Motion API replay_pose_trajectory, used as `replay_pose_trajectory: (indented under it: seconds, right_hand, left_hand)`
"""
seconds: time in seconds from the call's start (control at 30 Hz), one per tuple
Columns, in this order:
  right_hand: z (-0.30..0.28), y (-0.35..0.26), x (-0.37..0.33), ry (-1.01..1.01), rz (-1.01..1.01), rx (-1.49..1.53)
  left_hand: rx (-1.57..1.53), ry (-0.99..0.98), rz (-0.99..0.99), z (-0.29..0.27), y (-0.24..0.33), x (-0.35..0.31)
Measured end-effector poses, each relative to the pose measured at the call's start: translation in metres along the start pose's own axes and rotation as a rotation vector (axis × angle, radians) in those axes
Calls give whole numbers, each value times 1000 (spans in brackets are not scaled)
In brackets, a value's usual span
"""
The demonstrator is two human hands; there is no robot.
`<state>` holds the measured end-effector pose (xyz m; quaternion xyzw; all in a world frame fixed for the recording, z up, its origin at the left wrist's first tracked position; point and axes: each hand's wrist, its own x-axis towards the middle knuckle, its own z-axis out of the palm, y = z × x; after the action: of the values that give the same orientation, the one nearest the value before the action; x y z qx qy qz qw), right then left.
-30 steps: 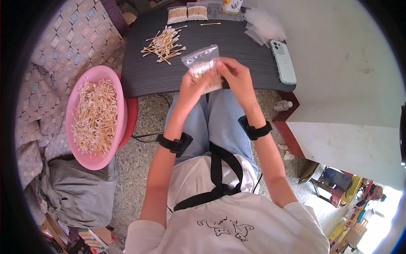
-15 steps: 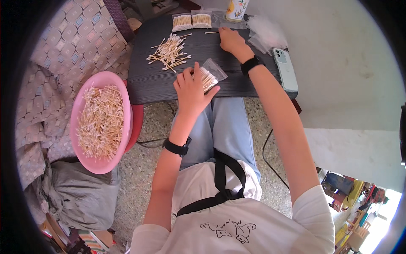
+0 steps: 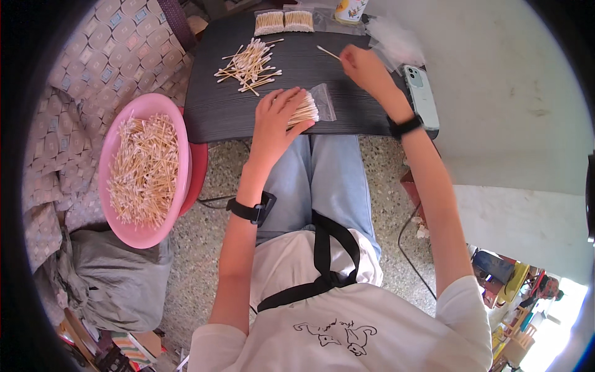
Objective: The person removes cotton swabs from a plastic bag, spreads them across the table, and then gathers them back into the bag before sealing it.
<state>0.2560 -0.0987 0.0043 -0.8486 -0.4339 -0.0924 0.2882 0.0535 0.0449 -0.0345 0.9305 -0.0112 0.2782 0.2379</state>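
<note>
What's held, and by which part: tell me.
The right hand pinches a white-tipped, tan-stick cotton swab by one end. The left hand covers the filled part of a clear plastic swab bag; whether it grips cannot be told.

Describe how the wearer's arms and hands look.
The left hand and right hand are gloveless. A black wristband with a flat, dark block circles the left wrist; another black band circles the right. Short white fabric sleeves cover the upper arms.

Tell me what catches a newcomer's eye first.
Probably the pink basin full of cotton swabs, left of the dark table. Next, the loose swab pile on the table's left side. Then the left hand on a swab bag by the near edge and the right hand pinching a single swab.
</note>
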Motion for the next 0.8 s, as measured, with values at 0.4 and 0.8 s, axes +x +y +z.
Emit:
replay_pose_trajectory:
  seconds: [0.4, 0.8]
  right_hand:
    - [-29, -38, -121, -26, 343, 469]
    - [-25, -37, -114, -89, 355, 554]
  left_hand:
    - [-217, 48, -45, -1, -4, 5]
    - [-175, 40, 4, 0, -5, 3]
